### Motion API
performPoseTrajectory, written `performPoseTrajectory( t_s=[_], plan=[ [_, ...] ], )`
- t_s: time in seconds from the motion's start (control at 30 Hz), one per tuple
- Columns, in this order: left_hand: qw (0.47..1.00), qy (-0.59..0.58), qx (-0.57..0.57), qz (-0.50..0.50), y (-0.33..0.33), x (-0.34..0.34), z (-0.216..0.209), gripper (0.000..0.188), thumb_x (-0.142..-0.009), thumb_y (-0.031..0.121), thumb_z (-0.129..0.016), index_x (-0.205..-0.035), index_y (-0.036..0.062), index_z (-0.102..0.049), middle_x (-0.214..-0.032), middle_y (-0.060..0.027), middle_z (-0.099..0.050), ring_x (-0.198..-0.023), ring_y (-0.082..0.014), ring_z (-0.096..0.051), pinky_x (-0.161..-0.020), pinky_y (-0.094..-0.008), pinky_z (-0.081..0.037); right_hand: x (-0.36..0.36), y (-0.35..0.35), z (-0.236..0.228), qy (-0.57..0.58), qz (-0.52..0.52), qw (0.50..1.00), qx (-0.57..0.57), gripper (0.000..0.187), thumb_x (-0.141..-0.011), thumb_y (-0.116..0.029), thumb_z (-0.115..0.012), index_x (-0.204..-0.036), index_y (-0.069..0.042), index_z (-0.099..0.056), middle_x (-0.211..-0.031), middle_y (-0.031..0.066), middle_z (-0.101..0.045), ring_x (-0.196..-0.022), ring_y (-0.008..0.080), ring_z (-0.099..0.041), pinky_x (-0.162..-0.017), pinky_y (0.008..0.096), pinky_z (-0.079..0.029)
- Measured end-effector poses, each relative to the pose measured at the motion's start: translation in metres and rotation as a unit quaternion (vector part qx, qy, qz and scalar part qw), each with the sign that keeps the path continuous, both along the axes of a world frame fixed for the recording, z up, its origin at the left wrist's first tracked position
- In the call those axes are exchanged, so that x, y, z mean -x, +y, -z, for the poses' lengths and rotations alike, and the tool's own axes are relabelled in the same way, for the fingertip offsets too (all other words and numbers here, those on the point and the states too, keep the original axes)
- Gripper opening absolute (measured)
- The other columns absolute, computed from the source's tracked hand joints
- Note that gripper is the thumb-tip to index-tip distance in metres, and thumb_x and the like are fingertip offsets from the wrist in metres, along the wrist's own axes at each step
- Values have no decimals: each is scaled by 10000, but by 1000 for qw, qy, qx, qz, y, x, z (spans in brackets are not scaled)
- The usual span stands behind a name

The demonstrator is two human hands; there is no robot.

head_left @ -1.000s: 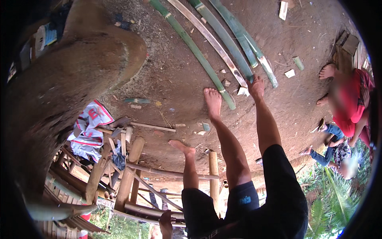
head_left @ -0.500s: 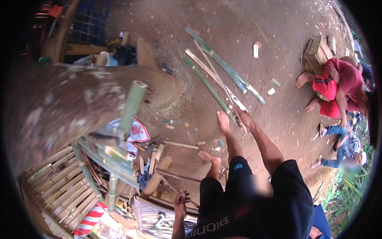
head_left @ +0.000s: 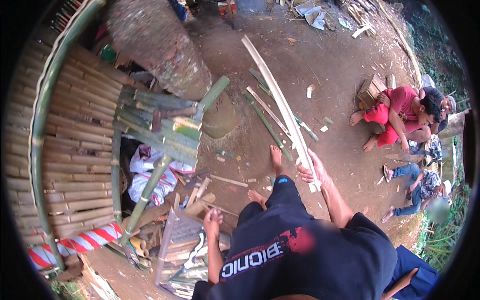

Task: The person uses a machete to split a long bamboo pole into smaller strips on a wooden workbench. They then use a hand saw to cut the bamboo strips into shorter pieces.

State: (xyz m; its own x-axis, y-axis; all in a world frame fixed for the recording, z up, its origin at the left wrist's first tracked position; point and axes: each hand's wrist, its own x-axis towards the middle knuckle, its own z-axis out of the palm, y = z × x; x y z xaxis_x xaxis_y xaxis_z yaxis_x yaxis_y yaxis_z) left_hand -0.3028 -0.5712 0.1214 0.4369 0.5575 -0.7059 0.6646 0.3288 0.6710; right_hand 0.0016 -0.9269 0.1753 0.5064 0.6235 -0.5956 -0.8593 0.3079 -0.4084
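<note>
My right hand (head_left: 312, 170) is closed round the near end of a long split bamboo strip (head_left: 280, 100). The strip is lifted and slants away to the upper left, its pale inner side showing. My left hand (head_left: 213, 220) is held at waist height by my left side, fingers curled, with nothing visible in them. Below the raised strip, a green bamboo length (head_left: 265, 121) lies on the ground near my foot. A thin pale strip (head_left: 268, 111) lies beside it, and another green piece lies partly hidden behind the raised strip.
At the left stand a slatted bamboo bench (head_left: 75, 170) and a tree trunk (head_left: 160, 47). Split bamboo pieces (head_left: 170, 142) rest near the trunk, with a tool on them. Scrap pieces (head_left: 192, 245) are heaped by my left hand. At the right, a person in red (head_left: 400, 112) and others sit.
My right hand has come up from the ground by my foot and now holds the split bamboo strip raised. The view has shifted, showing more of the bench at left.
</note>
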Motion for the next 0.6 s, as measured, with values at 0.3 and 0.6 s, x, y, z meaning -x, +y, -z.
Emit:
performPoseTrajectory(
  t_s=[0.3, 0.6],
  plan=[
    [974, -207, 78, 56, -20, -68, -69, 377, -996, 301, -542, -1277, 50, -563, -1158, -90, -651, -946, -144, -633, -828, -295, -519, 105, -52, -43, -493, -71, 706, 503, 397, -918, -349, -617, -777, 13, -540, -588, 36, -384, -600, 114, -350, -520, 327, -327],
    [909, -382, 136, -95, -60, -156, -82, 246, -998, 228, -539, -1211, 109, -515, -1097, -44, -618, -945, -164, -630, -813, -340, -525, 64, 17, -66, -566, -318, 612, 452, 438, -845, -403, -666, -814, 32, -626, -614, 203, -535, -564, 221, -508, -558, 416, -414]
  ],
)
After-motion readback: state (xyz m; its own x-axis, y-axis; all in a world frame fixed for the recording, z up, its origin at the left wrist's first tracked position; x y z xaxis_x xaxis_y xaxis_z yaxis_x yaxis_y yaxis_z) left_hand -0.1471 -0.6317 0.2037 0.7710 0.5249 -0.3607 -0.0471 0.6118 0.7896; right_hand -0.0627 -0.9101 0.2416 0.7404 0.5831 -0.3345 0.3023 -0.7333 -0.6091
